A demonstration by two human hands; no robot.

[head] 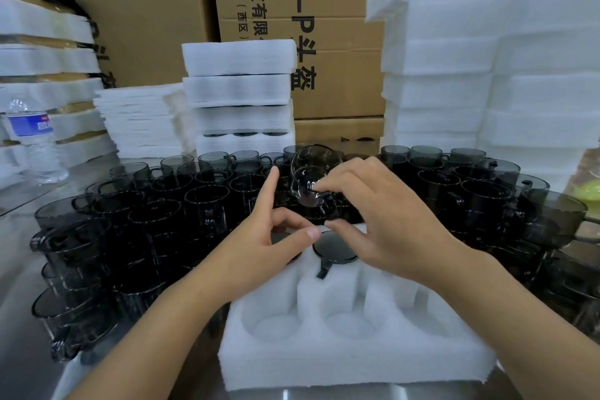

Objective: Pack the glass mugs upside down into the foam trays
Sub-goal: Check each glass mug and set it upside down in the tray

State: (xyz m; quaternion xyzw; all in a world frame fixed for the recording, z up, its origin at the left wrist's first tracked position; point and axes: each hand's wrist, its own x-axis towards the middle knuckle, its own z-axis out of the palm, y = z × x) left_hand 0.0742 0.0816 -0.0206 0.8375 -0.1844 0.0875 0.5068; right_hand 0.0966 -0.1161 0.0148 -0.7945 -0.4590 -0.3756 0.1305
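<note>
A smoky glass mug (313, 177) is being held tipped over the back of the foam tray (324, 364). It's pinched in the curled fingers of the right hand (386, 214), with the thumb stretched out underneath. The left hand (259, 243) is mostly open: index finger straight up beside the mug, thumb out, nothing gripped as far as can be seen. Whether that fingertip actually touches the glass can't be made out, too many reflections.

One packed mug (334, 252) is already seated base-up in the middle back pocket, handle slotted toward the front. Something dark is tucked under the left hand too, probably another one. The three front pockets are not yet filled.

Handling-wise: the glass can be expected to be stiff, slick and light enough for one hand, but chippy at the rim. Loose mugs (162, 204) are crowded all round the tray, so knocks are easily had. It's best taken round the body or base, not hung off the handle. Then it gets turned rim-down and eased in with the handle lined up to the notch. The foam should give a little, so no forcing is needed.
</note>
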